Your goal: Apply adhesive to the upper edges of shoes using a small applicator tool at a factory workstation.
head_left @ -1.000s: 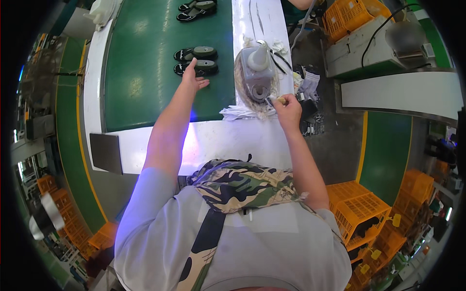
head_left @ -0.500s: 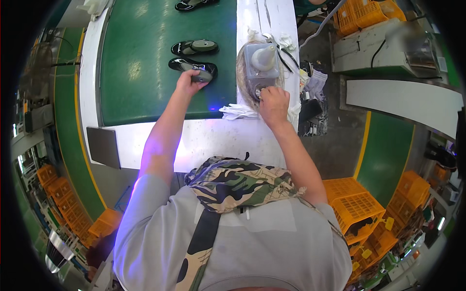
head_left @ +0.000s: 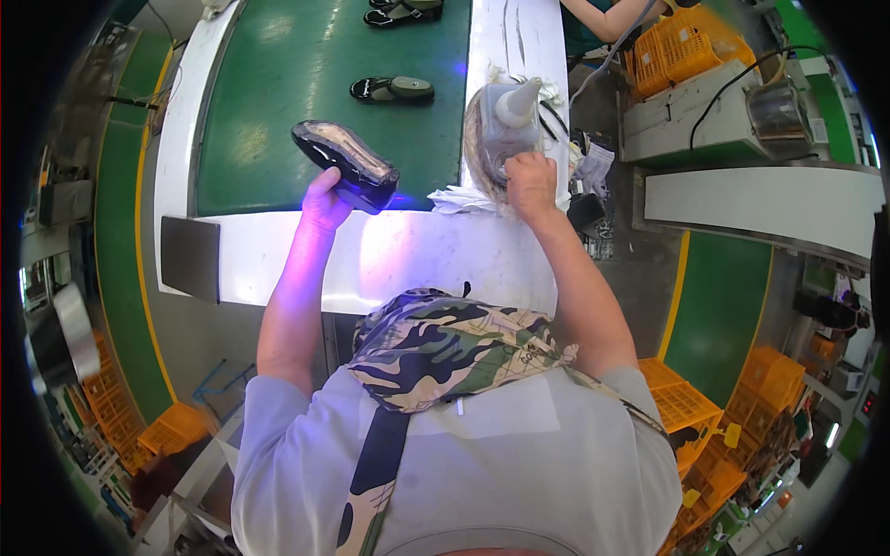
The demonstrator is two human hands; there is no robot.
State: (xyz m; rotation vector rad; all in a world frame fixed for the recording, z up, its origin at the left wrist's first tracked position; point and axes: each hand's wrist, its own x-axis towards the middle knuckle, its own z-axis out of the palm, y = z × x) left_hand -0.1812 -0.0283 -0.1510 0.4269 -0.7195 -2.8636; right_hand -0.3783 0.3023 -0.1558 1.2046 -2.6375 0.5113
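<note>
A glossy black shoe (head_left: 369,190) is tilted in my left hand (head_left: 326,202), its underside turned up and showing a pale tan strip inside a dark rim. The fingers grip it from the near side, over the near end of the green belt (head_left: 269,167). My right hand (head_left: 533,185) is closed at the near edge of a translucent plastic tub (head_left: 498,139); what it pinches is hidden. In that tub a squeeze bottle (head_left: 517,107) with a pointed nozzle leans over. Another black shoe (head_left: 393,89) lies on the belt.
More black shoes (head_left: 404,13) lie farther up the belt. White cloths (head_left: 460,200) are bunched beside the tub on the white table edge (head_left: 269,264). Another person's arm (head_left: 612,18) shows at the far right. Orange crates (head_left: 681,408) stand at my right.
My left hand has lifted the near shoe off the belt, brought it closer and turned its underside up. The remaining shoes sit nearer the right side of the view. My right hand stays by the tub.
</note>
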